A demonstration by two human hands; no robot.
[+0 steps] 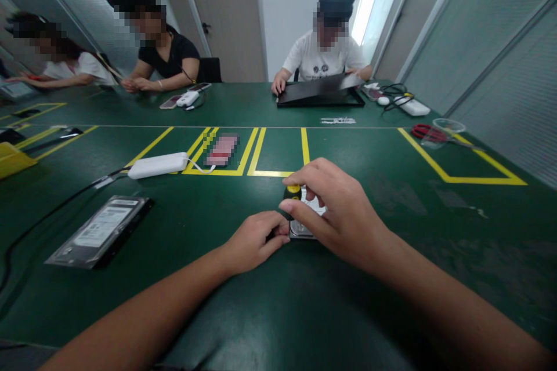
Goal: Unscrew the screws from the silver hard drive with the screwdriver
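A small metal hard drive (299, 231) lies on the green table, partly covered by my right hand (328, 208). The thumb and fingers of that hand curl around a short black and yellow screwdriver handle (293, 192), which stands over the drive's left side. My left hand (257, 239) is closed at the drive's left edge, its fingertips pinching there. A larger hard drive (104, 231) with a white label lies to the left, partly in a clear bag.
On the green table (209, 313) are yellow tape outlines, a white power strip (159, 165) with cables, a phone (223, 149) and red-handled pliers (429, 132) at right. Three people sit across; one holds a black panel (319, 90).
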